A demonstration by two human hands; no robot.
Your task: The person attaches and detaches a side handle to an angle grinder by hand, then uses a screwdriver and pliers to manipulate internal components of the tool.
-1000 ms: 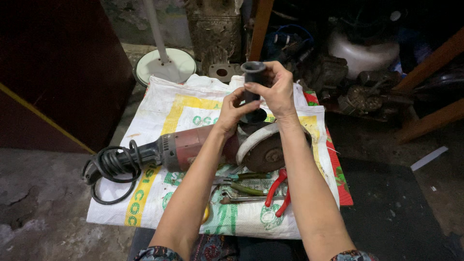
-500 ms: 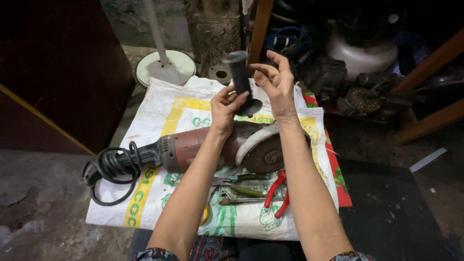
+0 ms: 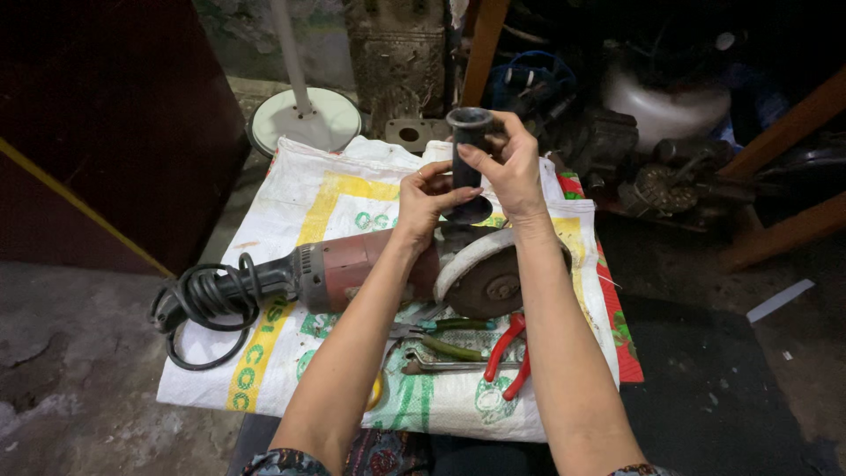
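Above the red angle grinder (image 3: pixel 352 273) that lies across the white woven sack (image 3: pixel 291 203), both hands are up on the black side handle (image 3: pixel 467 163), which stands upright over the tool's gear head. The right hand (image 3: pixel 507 163) wraps its fingers around the upper grip, thumb toward the hollow top end; the left hand (image 3: pixel 423 198) pinches lower down, near the flared collar at the handle's base. I'd judge the handle is being turned at its threaded seat, though the joint itself is hidden behind the fingers, so whether it sits in the thread I cannot tell. Any further turning would call for keeping the handle square to the grinder body. Just in front of the grinder's disc guard (image 3: pixel 480 264) lie red-handled pliers (image 3: pixel 509 353) and green-handled pliers (image 3: pixel 449 339); the coiled black cord (image 3: pixel 198 308) trails off its rear end.
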